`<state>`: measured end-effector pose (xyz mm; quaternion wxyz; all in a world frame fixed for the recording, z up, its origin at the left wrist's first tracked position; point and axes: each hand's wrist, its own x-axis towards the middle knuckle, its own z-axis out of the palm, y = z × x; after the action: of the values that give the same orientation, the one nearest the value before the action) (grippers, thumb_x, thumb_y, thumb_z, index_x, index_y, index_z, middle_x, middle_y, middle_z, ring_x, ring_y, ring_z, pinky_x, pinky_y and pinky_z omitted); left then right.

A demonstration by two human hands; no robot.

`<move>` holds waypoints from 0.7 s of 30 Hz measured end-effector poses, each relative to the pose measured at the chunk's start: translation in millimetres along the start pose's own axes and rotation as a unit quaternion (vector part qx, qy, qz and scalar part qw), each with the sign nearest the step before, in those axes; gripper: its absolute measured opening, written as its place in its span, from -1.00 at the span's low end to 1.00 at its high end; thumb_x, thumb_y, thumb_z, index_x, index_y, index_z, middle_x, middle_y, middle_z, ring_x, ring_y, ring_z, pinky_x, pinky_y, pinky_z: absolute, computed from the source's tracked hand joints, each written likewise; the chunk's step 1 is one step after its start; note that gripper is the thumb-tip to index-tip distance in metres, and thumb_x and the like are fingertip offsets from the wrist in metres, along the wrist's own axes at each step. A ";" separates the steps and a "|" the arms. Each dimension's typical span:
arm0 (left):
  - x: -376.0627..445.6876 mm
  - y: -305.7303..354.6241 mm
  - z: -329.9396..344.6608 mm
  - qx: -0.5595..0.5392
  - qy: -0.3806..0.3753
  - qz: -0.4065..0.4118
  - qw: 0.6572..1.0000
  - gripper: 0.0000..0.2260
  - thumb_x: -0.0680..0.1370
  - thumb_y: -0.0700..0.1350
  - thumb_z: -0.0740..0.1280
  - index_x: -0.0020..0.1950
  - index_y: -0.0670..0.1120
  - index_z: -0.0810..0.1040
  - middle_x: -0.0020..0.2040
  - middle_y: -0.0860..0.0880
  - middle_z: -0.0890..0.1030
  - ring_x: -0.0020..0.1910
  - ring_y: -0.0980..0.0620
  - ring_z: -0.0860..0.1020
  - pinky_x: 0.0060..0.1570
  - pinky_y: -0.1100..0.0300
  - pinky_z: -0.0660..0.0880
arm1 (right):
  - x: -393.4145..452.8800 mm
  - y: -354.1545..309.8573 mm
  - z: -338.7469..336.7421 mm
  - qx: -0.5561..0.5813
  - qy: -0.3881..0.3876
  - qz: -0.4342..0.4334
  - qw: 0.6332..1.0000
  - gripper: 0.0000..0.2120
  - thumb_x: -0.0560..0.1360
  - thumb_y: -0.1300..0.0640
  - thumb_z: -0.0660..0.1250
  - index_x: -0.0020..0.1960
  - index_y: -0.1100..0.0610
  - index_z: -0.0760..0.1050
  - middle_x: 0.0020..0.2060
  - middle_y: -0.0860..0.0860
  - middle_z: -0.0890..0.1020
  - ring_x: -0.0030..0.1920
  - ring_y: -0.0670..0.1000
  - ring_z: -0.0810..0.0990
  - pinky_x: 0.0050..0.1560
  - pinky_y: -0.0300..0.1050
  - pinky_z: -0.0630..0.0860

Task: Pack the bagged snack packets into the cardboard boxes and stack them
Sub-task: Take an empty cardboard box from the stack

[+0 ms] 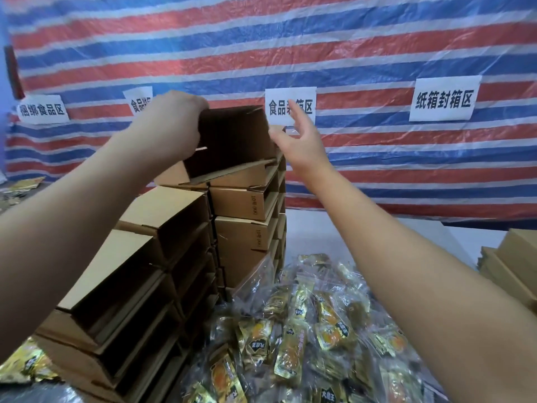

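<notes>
A tall stack of open brown cardboard boxes [241, 205] stands in the middle, with lower stepped stacks [139, 257] in front on the left. My left hand [174, 123] grips the left edge of the topmost box [235, 138], which is tilted with its dark open side toward me. My right hand [299, 138] hovers just right of that box, fingers spread, holding nothing. A heap of clear bags of gold snack packets [305, 330] lies on the table below my right forearm.
More cardboard boxes [511, 266] are stacked at the right edge. Loose gold packets [26, 365] lie at the lower left. A red, white and blue striped tarp [290, 48] with white paper signs [444, 98] hangs behind the white table [334, 231].
</notes>
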<state>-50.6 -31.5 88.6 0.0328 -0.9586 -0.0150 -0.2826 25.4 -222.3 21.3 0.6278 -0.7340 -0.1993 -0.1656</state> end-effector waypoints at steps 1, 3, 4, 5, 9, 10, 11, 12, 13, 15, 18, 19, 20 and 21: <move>0.5 8.7 -2.5 -0.035 0.004 0.012 0.999 -0.64 0.57 -0.36 0.23 0.33 -0.11 0.52 0.14 -0.20 0.56 0.10 -0.23 0.54 0.03 -0.07 0.56 | 4.2 -3.1 -7.6 -0.060 -0.003 -0.021 0.998 -0.36 0.58 0.15 0.33 0.58 0.00 0.16 0.55 0.01 0.25 0.54 0.03 0.21 0.44 -0.06 0.26; 1.9 24.3 -2.1 -0.107 0.009 0.046 0.993 -0.65 0.59 -0.33 0.21 0.32 -0.07 0.54 0.19 -0.15 0.56 0.11 -0.15 0.52 -0.02 0.03 0.49 | 10.4 -6.1 -26.5 -0.166 -0.008 -0.058 0.984 -0.36 0.56 0.21 0.32 0.58 0.02 0.18 0.54 0.02 0.27 0.52 0.04 0.24 0.40 -0.15 0.23; 2.6 30.8 0.4 -0.138 0.006 0.064 0.988 -0.66 0.60 -0.31 0.21 0.31 -0.06 0.56 0.20 -0.13 0.57 0.12 -0.12 0.51 -0.03 0.06 0.43 | 12.5 -6.0 -37.9 -0.204 -0.010 -0.067 0.977 -0.39 0.56 0.23 0.31 0.56 0.03 0.21 0.52 0.03 0.30 0.51 0.05 0.27 0.39 -0.18 0.22; 3.8 36.7 4.7 -0.166 -0.004 0.080 0.983 -0.65 0.60 -0.30 0.22 0.32 -0.04 0.57 0.23 -0.11 0.57 0.16 -0.10 0.50 0.00 0.09 0.39 | 13.4 -4.9 -50.0 -0.235 -0.014 -0.068 0.969 -0.43 0.56 0.23 0.30 0.54 0.04 0.27 0.49 0.04 0.35 0.49 0.05 0.31 0.37 -0.20 0.23; 6.0 60.9 35.3 -0.227 -0.069 0.129 0.963 -0.70 0.61 -0.23 0.28 0.31 0.00 0.59 0.18 -0.02 0.59 0.16 -0.01 0.50 0.04 0.19 0.32 | -0.7 7.8 -91.7 -0.322 -0.072 -0.034 0.943 -0.67 0.58 0.25 0.29 0.27 -0.05 0.48 0.21 0.00 0.56 0.25 0.05 0.50 0.16 -0.14 0.39; 4.3 68.1 46.0 -0.240 -0.083 0.134 0.958 -0.71 0.62 -0.20 0.29 0.31 0.01 0.59 0.15 0.01 0.59 0.11 0.06 0.48 0.03 0.21 0.33 | -8.5 13.2 -100.2 -0.335 -0.089 -0.024 0.938 -0.70 0.58 0.27 0.27 0.19 -0.08 0.49 0.14 -0.03 0.56 0.19 0.02 0.51 0.11 -0.12 0.40; 1.9 75.4 57.7 -0.258 -0.100 0.138 0.951 -0.72 0.62 -0.18 0.30 0.31 0.02 0.59 0.15 0.04 0.59 0.09 0.11 0.47 0.04 0.21 0.34 | -17.2 18.7 -108.4 -0.343 -0.098 -0.013 0.934 -0.71 0.57 0.28 0.25 0.12 -0.09 0.49 0.08 -0.04 0.55 0.14 0.01 0.51 0.06 -0.11 0.40; -1.9 82.7 69.7 -0.277 -0.119 0.143 0.943 -0.73 0.63 -0.16 0.31 0.31 0.02 0.59 0.15 0.05 0.59 0.08 0.14 0.46 0.05 0.22 0.34 | -26.6 24.8 -115.7 -0.352 -0.101 0.000 0.931 -0.73 0.56 0.27 0.24 0.07 -0.10 0.49 0.05 -0.04 0.55 0.10 0.01 0.52 0.02 -0.11 0.41; -6.9 89.3 81.0 -0.294 -0.137 0.146 0.935 -0.74 0.62 -0.14 0.32 0.30 0.01 0.60 0.14 0.06 0.59 0.06 0.16 0.47 0.05 0.24 0.33 | -36.1 30.9 -122.5 -0.364 -0.102 0.012 0.926 -0.75 0.56 0.26 0.23 0.04 -0.09 0.49 0.02 -0.03 0.56 0.05 0.01 0.53 -0.04 -0.12 0.42; -18.9 100.7 101.0 -0.327 -0.168 0.149 0.918 -0.78 0.62 -0.12 0.34 0.25 0.01 0.63 0.09 0.10 0.60 0.01 0.19 0.49 0.01 0.29 0.36 | -55.1 43.7 -133.5 -0.393 -0.109 0.033 0.913 -0.83 0.56 0.20 0.24 0.03 -0.03 0.52 -0.04 -0.03 0.57 -0.02 0.01 0.54 -0.20 -0.19 0.40; -36.6 115.4 125.3 -0.377 -0.211 0.130 0.892 -0.80 0.60 -0.09 0.36 0.22 0.01 0.64 0.08 0.11 0.61 0.06 0.16 0.54 0.08 0.23 0.46 | -80.7 62.0 -144.3 -0.402 -0.112 0.068 0.906 -0.87 0.56 0.18 0.24 0.00 0.01 0.54 -0.10 -0.06 0.58 -0.10 -0.03 0.55 -0.26 -0.19 0.42; -42.3 120.4 131.8 -0.388 -0.223 0.122 0.886 -0.80 0.60 -0.08 0.37 0.22 0.00 0.65 0.12 0.10 0.61 0.11 0.13 0.55 0.12 0.19 0.48 | -87.5 67.6 -147.2 -0.405 -0.107 0.075 0.905 -0.87 0.56 0.18 0.24 -0.01 0.01 0.55 -0.11 -0.05 0.58 -0.12 -0.03 0.55 -0.23 -0.14 0.45; -47.4 125.5 137.0 -0.398 -0.234 0.114 0.880 -0.79 0.60 -0.07 0.37 0.22 -0.01 0.65 0.14 0.08 0.62 0.14 0.11 0.55 0.14 0.17 0.49 | -92.9 72.8 -149.5 -0.412 -0.101 0.079 0.902 -0.88 0.55 0.17 0.25 -0.01 0.02 0.55 -0.11 -0.04 0.59 -0.11 -0.02 0.55 -0.19 -0.09 0.47; -52.2 131.4 141.5 -0.407 -0.243 0.103 0.875 -0.79 0.60 -0.05 0.37 0.21 -0.01 0.65 0.14 0.06 0.62 0.14 0.09 0.55 0.14 0.15 0.49 | -98.1 77.9 -152.3 -0.417 -0.096 0.086 0.900 -0.88 0.55 0.16 0.26 -0.01 0.03 0.56 -0.11 -0.04 0.59 -0.11 -0.02 0.55 -0.14 -0.07 0.50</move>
<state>-11.7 -153.1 -65.4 -0.3357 -0.9219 0.1928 -0.0172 -19.5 -391.3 -69.8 0.2535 -0.9553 -0.1076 -0.1075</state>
